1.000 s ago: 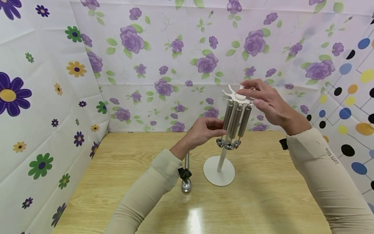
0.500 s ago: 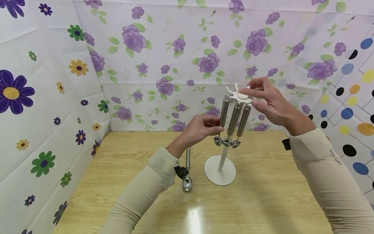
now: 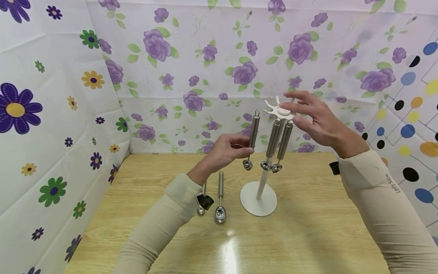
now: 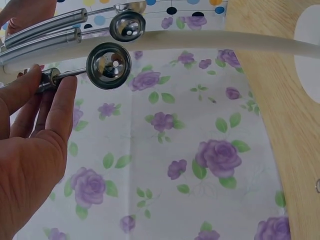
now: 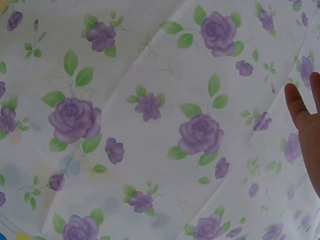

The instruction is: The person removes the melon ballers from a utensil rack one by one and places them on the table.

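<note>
My left hand (image 3: 224, 152) pinches the handle of a small steel scoop (image 3: 254, 131). This scoop hangs upright, round bowl down, apart from the stand on its left side. In the left wrist view its bowl (image 4: 108, 66) sticks out past my fingertips. The white utensil stand (image 3: 258, 199) has a round base, a post and a top of curved hooks. Two more scoops, a middle one (image 3: 273, 140) and a right one (image 3: 285, 141), hang from it. My right hand (image 3: 318, 121) holds the stand's top, fingers over the hub and thumb at the near rim.
On the wooden table left of the base lie a larger scoop (image 3: 220, 213) and a smaller one (image 3: 201, 209), partly hidden by my left wrist's camera strap. A flowered cloth (image 3: 191, 76) hangs behind, with patterned cloths at both sides.
The left hand has drawn the scoop left, off its hook and away from the stand. The left forearm moved left, uncovering more of the scoops on the table. The right hand stays at the top.
</note>
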Demonstrator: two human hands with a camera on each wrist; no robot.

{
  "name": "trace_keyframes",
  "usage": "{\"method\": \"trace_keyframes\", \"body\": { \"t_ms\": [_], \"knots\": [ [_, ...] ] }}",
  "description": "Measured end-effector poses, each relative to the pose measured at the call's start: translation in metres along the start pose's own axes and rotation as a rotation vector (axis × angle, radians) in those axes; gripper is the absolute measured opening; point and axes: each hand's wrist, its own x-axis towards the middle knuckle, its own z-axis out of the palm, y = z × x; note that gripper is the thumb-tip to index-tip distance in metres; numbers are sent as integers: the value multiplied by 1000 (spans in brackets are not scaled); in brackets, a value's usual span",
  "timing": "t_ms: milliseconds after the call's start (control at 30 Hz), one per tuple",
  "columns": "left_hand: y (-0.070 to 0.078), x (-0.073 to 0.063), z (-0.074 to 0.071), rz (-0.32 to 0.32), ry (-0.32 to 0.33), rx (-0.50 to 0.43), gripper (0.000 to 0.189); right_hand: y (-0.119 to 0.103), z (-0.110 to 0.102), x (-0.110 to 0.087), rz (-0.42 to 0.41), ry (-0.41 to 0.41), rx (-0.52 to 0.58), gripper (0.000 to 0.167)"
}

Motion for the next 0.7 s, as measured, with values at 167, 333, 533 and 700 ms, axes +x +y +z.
{"method": "trace_keyframes", "body": {
  "t_ms": [167, 333, 533, 700],
  "knots": [
    [-7, -6, -5, -28, 8, 6, 30, 3, 1, 1, -50, 30, 4, 51],
    [-14, -13, -9, -38, 7, 11, 28, 5, 2, 2, -73, 59, 20, 58],
    [-23, -21, -14, -50, 11, 36, 26, 6, 4, 2, -86, 74, 20, 66],
    [-32, -27, -18, -60, 15, 37, 27, 7, 6, 1, -95, 86, 7, 71]
  ]
}}
